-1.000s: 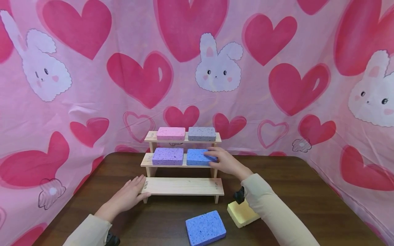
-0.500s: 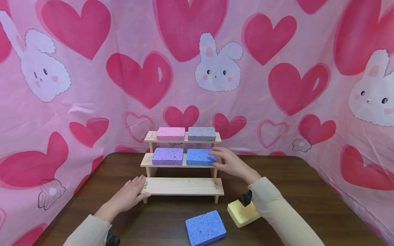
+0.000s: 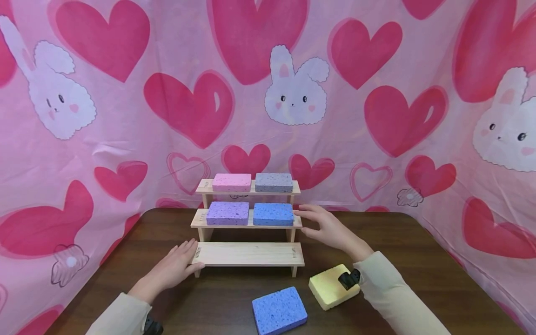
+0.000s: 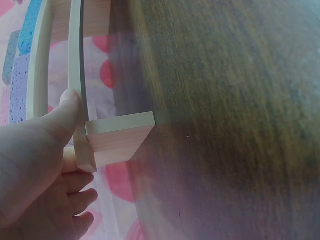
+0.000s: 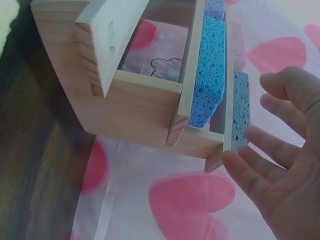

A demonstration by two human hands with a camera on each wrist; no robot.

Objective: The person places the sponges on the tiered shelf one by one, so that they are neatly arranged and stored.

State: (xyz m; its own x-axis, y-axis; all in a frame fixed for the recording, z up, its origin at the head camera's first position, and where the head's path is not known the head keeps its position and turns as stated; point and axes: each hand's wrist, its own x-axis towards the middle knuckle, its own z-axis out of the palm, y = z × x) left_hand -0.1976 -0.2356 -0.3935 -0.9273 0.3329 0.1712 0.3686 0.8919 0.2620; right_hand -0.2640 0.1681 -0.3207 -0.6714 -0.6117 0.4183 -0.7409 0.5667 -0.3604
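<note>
A three-tier wooden stepped shelf [image 3: 251, 253] stands on the table. My left hand [image 3: 171, 267] holds the left end of its lowest step, with the thumb [image 4: 70, 102] on the front edge. The other fingers lie at and past that end. On the middle step sit a purple sponge [image 3: 227, 214] and a blue sponge [image 3: 273, 214], side by side. My right hand [image 3: 331, 229] is just right of the blue sponge, fingers spread and holding nothing; the right wrist view shows a gap between them. A pink sponge [image 3: 231, 182] and a grey sponge [image 3: 274, 182] lie on the top step.
In front of the shelf, a second blue sponge [image 3: 279, 311] lies on the dark wooden table [image 3: 217, 307]. Right of it is a yellow sponge [image 3: 328, 291], partly covered by the right wrist camera. A pink cloth [image 3: 251, 130] with hearts and rabbits hangs behind.
My right hand has let go of the blue sponge on the middle step and drawn away to the right. The left hand has stayed at the lowest step. The sponges have not visibly moved.
</note>
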